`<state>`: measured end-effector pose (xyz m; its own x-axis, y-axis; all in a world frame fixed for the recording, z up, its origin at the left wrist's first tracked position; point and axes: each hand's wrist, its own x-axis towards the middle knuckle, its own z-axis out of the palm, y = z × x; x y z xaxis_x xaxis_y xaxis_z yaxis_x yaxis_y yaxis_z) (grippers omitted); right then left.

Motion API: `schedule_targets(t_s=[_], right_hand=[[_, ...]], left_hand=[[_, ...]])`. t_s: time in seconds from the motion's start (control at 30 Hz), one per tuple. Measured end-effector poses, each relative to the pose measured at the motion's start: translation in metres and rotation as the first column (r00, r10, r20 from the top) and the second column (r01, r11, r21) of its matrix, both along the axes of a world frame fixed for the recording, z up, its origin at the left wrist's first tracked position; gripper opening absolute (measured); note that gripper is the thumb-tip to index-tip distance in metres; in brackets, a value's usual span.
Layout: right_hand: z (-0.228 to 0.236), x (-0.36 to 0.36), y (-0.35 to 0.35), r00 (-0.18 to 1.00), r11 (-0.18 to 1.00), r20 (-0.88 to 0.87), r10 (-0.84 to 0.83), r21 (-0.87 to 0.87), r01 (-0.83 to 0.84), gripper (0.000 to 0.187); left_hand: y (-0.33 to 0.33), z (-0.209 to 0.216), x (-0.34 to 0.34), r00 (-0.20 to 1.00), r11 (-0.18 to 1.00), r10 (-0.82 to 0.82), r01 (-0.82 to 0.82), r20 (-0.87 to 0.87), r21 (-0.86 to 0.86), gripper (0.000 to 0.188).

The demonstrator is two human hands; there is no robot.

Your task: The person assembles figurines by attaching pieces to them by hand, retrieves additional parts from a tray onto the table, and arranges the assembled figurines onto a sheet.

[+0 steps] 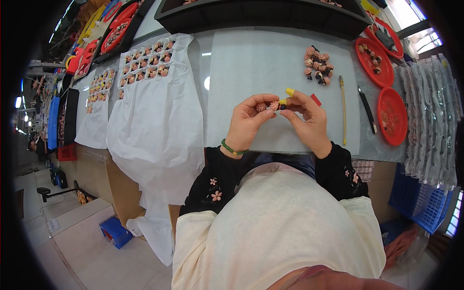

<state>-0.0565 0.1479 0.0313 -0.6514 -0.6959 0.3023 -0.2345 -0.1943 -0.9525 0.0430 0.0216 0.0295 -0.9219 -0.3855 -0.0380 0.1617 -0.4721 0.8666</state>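
Observation:
Over the pale work sheet (237, 63), my left hand (244, 123) pinches a small pink figurine (274, 105) with a bumpy top. A second bumpy pink piece (261, 107) sits between the same fingers. My right hand (311, 124) is closed with thumb and finger on the dark end of the figurine; yellow covers (290, 92) wrap some of its fingertips. Beside its knuckles lies a small red piece (315, 99). A pile of similar pink-and-dark figurines (318, 64) rests beyond my right hand. To its right lie a thin wooden stick (343, 111) and a black pen-like tool (367, 110).
Red dishes (392, 123) stand at the right, one holding figurines. A black tray (261, 17) spans the back. On the left, white trays of figurines (146, 63) sit on white sheeting (154, 111). Clear plastic packs (425, 121) hang far right, above a blue crate (418, 198).

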Motion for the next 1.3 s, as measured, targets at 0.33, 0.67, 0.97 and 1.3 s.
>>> schedule_targets(t_s=[0.33,0.67,0.97,1.3], right_hand=[[0.007,-0.014,0.006,0.99,0.984,-0.052,0.13,0.128,-0.123,0.017],[0.007,0.014,-0.029,0.992,0.989,0.093,-0.082,0.133,0.069,0.017],[-0.01,0.01,-0.03,0.98,0.985,0.198,0.001,0.17,-0.035,0.021],[-0.022,0.011,-0.038,1.0,0.939,0.023,-0.007,0.343,-0.002,0.018]], left_hand=[[-0.006,0.012,0.002,0.991,0.95,0.004,-0.046,0.134,0.308,0.03],[0.003,0.001,0.004,0.987,0.973,0.162,-0.158,0.009,-0.169,0.039],[-0.06,0.047,0.047,0.926,0.67,0.373,-0.308,-0.052,-0.675,0.031],[-0.32,0.015,0.143,0.437,-0.137,0.892,0.016,-0.116,-0.99,0.036]])
